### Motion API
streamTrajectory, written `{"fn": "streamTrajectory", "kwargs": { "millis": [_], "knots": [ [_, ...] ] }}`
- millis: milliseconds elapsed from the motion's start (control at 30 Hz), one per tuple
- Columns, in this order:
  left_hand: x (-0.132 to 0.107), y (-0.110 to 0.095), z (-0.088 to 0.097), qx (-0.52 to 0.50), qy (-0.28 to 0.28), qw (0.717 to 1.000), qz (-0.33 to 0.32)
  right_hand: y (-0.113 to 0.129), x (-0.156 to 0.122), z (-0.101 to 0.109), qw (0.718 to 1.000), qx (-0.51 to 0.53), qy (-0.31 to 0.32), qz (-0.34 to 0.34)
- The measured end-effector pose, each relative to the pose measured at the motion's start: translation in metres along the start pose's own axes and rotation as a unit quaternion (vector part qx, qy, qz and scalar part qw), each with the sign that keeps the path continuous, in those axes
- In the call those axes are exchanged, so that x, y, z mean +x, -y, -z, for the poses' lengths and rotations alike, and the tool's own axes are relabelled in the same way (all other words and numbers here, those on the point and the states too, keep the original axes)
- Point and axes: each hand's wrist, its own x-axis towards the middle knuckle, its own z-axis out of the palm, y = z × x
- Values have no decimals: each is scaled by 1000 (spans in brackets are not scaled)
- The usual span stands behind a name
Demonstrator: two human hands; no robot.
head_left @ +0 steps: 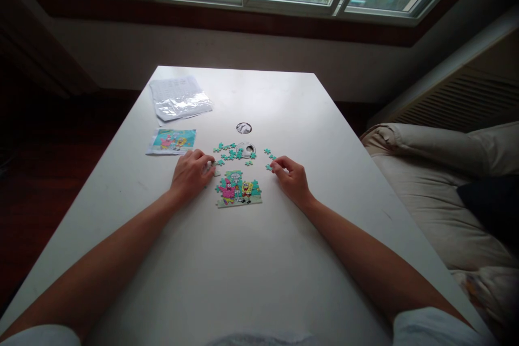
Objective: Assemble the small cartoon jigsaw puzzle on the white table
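A partly joined jigsaw puzzle (239,190) lies on the white table between my hands, with pink, pale and yellow cartoon figures on it. Several loose teal puzzle pieces (231,154) are scattered just beyond it. My left hand (191,174) rests at the puzzle's left with its fingers curled together; something pale shows at the fingertips, too small to make out. To the right, my right hand (292,179) pinches the edge of a teal puzzle piece (268,167) at table level. More loose pieces (267,151) lie just past those fingertips.
A picture packet (172,141) with the same figures lies at the left, and a clear plastic sleeve with paper (180,98) behind it. Two round holes (244,128) open in the tabletop (251,259). A beige sofa (421,189) stands at the right, below windows.
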Motion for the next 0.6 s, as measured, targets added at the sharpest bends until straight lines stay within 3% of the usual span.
{"fn": "streamTrajectory", "kwargs": {
  "millis": [400,600],
  "knots": [
    [6,-8,-3,-25,8,999,35,-2,0,-5,1000,-14,1,15],
    [3,-11,-3,-37,17,999,21,-1,0,-4,1000,-16,4,17]
  ]
}}
